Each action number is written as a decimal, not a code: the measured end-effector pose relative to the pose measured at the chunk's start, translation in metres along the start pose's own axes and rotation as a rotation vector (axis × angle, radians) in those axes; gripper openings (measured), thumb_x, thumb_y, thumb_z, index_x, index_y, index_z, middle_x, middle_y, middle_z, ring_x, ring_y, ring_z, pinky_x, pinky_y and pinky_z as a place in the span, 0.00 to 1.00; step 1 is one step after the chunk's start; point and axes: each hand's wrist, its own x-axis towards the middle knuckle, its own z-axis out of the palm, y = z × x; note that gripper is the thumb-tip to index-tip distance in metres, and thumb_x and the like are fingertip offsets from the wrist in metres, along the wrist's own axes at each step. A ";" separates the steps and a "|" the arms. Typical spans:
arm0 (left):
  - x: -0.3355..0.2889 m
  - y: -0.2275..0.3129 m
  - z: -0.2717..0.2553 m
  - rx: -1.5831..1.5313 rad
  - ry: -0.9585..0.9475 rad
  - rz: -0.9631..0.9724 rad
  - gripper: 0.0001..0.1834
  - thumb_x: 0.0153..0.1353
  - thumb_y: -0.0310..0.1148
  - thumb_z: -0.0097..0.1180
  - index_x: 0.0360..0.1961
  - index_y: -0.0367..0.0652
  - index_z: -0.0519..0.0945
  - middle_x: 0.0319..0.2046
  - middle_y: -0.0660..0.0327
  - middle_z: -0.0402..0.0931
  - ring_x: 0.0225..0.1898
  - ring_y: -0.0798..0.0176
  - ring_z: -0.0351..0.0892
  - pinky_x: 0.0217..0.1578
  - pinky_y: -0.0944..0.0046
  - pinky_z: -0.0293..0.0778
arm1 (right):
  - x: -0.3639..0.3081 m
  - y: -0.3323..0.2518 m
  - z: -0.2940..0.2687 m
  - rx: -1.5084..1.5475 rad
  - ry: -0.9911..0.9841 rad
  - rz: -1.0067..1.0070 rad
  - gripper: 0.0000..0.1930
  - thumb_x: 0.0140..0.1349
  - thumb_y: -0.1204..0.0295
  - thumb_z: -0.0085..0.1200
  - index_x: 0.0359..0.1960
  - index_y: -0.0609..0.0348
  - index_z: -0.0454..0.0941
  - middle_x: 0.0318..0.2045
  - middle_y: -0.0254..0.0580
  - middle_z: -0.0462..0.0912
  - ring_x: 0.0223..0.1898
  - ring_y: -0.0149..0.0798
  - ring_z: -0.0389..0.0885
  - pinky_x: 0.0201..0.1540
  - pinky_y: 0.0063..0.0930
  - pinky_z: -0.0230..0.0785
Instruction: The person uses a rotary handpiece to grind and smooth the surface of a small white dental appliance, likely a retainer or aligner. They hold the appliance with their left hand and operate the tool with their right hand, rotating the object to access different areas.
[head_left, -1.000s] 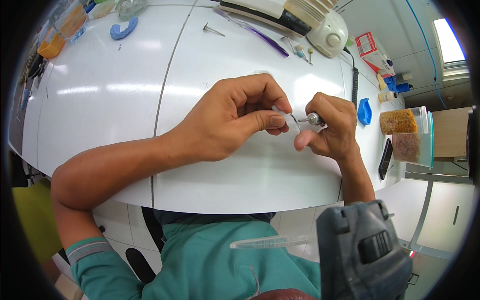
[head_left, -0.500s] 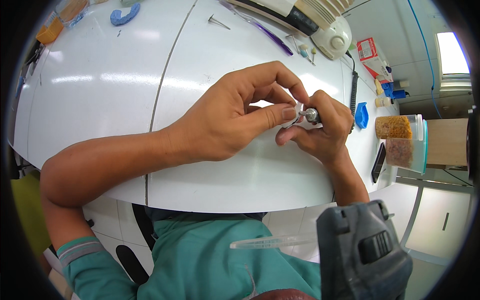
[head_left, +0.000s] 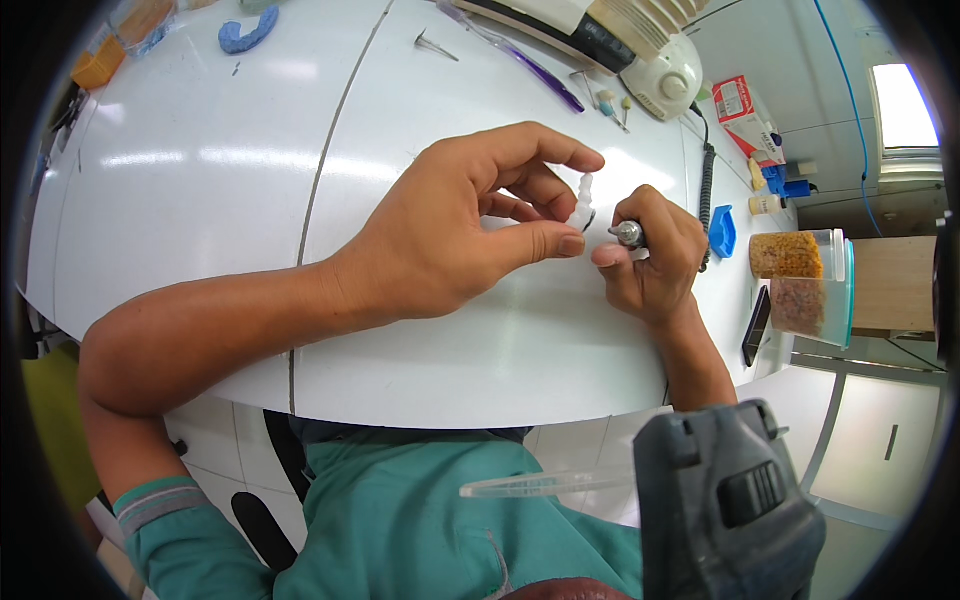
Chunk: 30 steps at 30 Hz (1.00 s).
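Observation:
Between the thumb and fingers of my left hand (head_left: pixel 440 225) is a small white tooth-like dental piece (head_left: pixel 582 208), bumpy along its length and held up off the table. A dark spot shows on its lower right side. My right hand (head_left: pixel 662 248) is wrapped round a metal rotary handpiece (head_left: pixel 630 235), whose narrow tip points left at the dental piece. A small gap separates the tip from the piece. Part of the handpiece is hidden by my right fingers. Both hands are above the white table (head_left: pixel 480 365).
Beyond my hands lie a purple-handled brush (head_left: pixel 540 82), a rotary bit (head_left: pixel 437 46) and several small bits (head_left: pixel 608 103). A white machine with a knob (head_left: pixel 665 78) stands behind them. A coiled black cord (head_left: pixel 706 190), blue tray (head_left: pixel 722 232), clear containers (head_left: pixel 800 262) and phone (head_left: pixel 757 325) are at right.
My right hand has drawn the handpiece slightly right, away from the dental piece. My left forefinger has lifted off, and more of the white piece shows.

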 end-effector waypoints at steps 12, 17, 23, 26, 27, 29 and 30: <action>0.003 -0.012 0.002 -0.072 -0.010 0.031 0.25 0.65 0.21 0.69 0.62 0.40 0.77 0.53 0.63 0.77 0.55 0.69 0.80 0.64 0.62 0.82 | -0.007 0.007 0.013 -0.038 0.008 -0.037 0.30 0.75 0.41 0.51 0.27 0.57 0.74 0.18 0.38 0.71 0.15 0.41 0.67 0.21 0.34 0.59; 0.003 -0.014 0.003 -0.103 -0.008 0.006 0.24 0.65 0.21 0.69 0.61 0.41 0.76 0.54 0.62 0.77 0.55 0.69 0.80 0.65 0.62 0.81 | -0.005 0.006 0.007 -0.071 -0.046 -0.024 0.30 0.75 0.42 0.52 0.27 0.57 0.74 0.18 0.38 0.71 0.15 0.41 0.69 0.21 0.33 0.60; 0.002 -0.009 0.001 -0.071 -0.027 0.004 0.23 0.65 0.23 0.70 0.60 0.40 0.76 0.48 0.61 0.80 0.52 0.69 0.82 0.62 0.61 0.82 | -0.002 0.000 -0.001 -0.053 -0.032 0.024 0.30 0.74 0.42 0.53 0.27 0.57 0.74 0.18 0.37 0.71 0.15 0.40 0.69 0.21 0.32 0.60; 0.002 -0.010 0.001 -0.034 -0.013 0.039 0.23 0.66 0.24 0.70 0.60 0.41 0.76 0.46 0.61 0.81 0.51 0.69 0.83 0.60 0.61 0.82 | -0.003 0.000 -0.003 -0.046 -0.035 0.033 0.30 0.75 0.41 0.53 0.27 0.57 0.73 0.17 0.37 0.71 0.15 0.39 0.68 0.20 0.32 0.59; 0.002 -0.010 0.001 -0.032 -0.015 0.045 0.23 0.66 0.24 0.70 0.60 0.41 0.76 0.46 0.61 0.81 0.51 0.69 0.83 0.60 0.61 0.82 | -0.004 0.000 -0.003 -0.050 -0.034 0.032 0.30 0.75 0.41 0.53 0.27 0.57 0.73 0.17 0.37 0.71 0.15 0.39 0.68 0.20 0.32 0.59; 0.002 -0.011 0.001 -0.027 -0.014 0.054 0.23 0.66 0.24 0.70 0.60 0.41 0.76 0.46 0.61 0.81 0.51 0.69 0.83 0.60 0.61 0.82 | -0.004 0.000 -0.003 -0.055 -0.032 0.028 0.30 0.75 0.41 0.52 0.27 0.57 0.73 0.17 0.36 0.70 0.15 0.39 0.67 0.20 0.32 0.59; 0.002 -0.012 0.001 -0.021 -0.012 0.060 0.23 0.66 0.24 0.70 0.60 0.41 0.76 0.46 0.61 0.80 0.51 0.69 0.83 0.60 0.61 0.82 | -0.004 0.000 -0.003 -0.055 -0.031 0.026 0.30 0.75 0.41 0.52 0.27 0.57 0.73 0.17 0.36 0.70 0.15 0.39 0.67 0.20 0.32 0.59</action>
